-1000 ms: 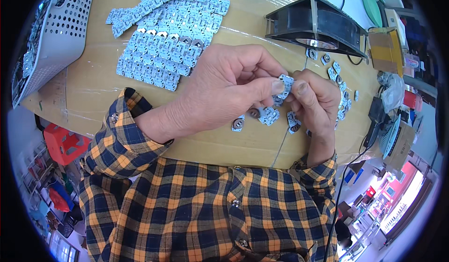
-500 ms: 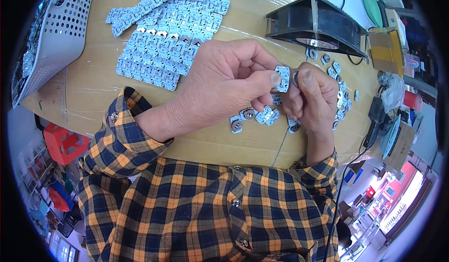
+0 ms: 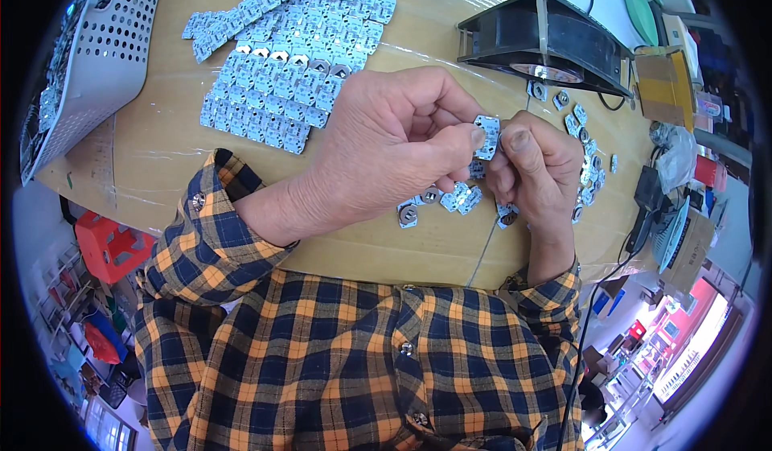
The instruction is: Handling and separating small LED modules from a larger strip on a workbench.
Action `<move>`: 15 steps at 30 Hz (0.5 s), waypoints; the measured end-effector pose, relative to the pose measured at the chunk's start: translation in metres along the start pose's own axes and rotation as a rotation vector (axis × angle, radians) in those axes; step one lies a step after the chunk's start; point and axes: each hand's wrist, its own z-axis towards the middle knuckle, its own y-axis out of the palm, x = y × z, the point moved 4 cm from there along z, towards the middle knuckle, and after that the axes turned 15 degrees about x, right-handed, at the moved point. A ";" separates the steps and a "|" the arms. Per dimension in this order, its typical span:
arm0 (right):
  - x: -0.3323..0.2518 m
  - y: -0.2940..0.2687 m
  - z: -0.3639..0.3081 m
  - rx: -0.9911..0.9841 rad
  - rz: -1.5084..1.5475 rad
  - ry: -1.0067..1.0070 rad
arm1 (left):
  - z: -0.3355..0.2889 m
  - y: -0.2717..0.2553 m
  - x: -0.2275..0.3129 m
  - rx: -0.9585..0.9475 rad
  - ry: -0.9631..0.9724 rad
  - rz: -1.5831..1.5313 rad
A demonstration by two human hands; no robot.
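Over the table, my left hand [image 3: 386, 137] pinches a small pale-blue circuit board [image 3: 486, 137] between thumb and fingertips. My right hand [image 3: 543, 161] is closed in a pinch at the board's right edge. A small round metal piece is in that pinch, now mostly hidden by the fingers. Under and beside my hands lie loose boards, among them one with a round metal holder [image 3: 408, 215]. To the right of my right hand is a scattered pile of such boards [image 3: 591, 173]. Joined circuit board panels [image 3: 265, 105] lie beyond my left hand, some bearing round metal holders.
A grey perforated basket [image 3: 112, 57] with boards in it stands at the left. A black fan [image 3: 539, 41] sits at the far right. Beside it are a cardboard box [image 3: 663, 89], a plastic bag [image 3: 674, 153] and cables. A red stool [image 3: 112, 246] stands below the table's left edge.
My right fingertips have moved slightly left, against the board's edge, and the round metal piece seen between them earlier is now mostly covered. My left hand has hardly moved.
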 end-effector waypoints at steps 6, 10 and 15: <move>0.001 0.000 0.000 -0.006 -0.043 -0.009 | -0.001 0.002 -0.004 -0.055 0.041 -0.058; 0.005 0.002 0.001 -0.085 0.185 0.081 | -0.001 0.004 -0.003 -0.108 0.044 -0.043; 0.004 0.009 0.001 -0.083 0.289 0.182 | -0.001 0.004 -0.003 -0.104 0.081 -0.035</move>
